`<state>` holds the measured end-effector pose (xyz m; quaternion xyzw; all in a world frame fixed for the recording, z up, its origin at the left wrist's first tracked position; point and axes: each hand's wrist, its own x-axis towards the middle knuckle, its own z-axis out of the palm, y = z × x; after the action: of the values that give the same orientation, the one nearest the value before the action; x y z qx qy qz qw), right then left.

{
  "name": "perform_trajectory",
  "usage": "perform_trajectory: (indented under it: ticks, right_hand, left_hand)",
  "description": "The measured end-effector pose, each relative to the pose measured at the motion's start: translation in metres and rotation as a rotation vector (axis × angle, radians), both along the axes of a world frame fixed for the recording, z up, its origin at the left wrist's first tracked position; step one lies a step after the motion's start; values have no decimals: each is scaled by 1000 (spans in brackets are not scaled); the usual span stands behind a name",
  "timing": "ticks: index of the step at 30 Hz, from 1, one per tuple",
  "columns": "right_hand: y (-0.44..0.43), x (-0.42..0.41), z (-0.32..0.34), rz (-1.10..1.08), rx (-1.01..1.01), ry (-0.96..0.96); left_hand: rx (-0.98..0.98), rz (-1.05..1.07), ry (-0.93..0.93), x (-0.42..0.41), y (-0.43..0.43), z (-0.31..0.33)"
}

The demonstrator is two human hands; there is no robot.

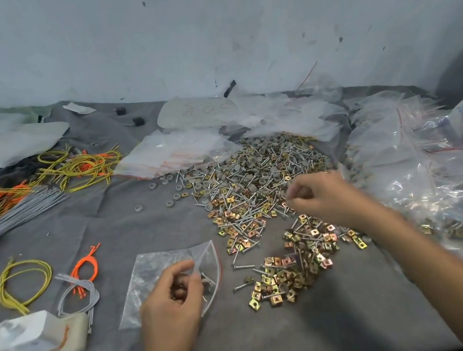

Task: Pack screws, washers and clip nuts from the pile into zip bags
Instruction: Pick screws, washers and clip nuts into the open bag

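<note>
Grey cloth is covering the table [281, 343], with the pile [255, 177] of screws, washers and clip nuts lying mid-table. The left hand [176, 293] is pinching the mouth of the zip bag [149, 276] near the front edge. The right hand [318, 196] is hovering over the pile, fingers curled; whether they are gripping anything is blurred. Orange handwriting on a far-edge bag [198, 110] is showing too faintly to read.

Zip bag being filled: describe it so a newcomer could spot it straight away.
On the grey cloth, find the big hardware pile at centre. Left of its near end lies one clear zip bag, gripped by the left hand. Unlike the stacked bags behind the pile and the heaped bags at right, it lies alone.
</note>
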<state>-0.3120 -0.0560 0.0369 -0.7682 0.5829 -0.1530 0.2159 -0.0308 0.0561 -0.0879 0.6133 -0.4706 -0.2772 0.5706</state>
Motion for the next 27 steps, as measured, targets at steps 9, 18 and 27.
perform_trajectory:
  ticks: [9,18,27]
  right_hand:
    - [74,132,-56,253,-104,-3]
    - [72,159,-74,268,-279,176]
    - [19,54,-23,66,-175,19]
  left_hand:
    - [-27,7,-99,3,1,-2]
    - [-126,38,-39,3,7,-4]
    - [-77,14,-83,-1,10,5]
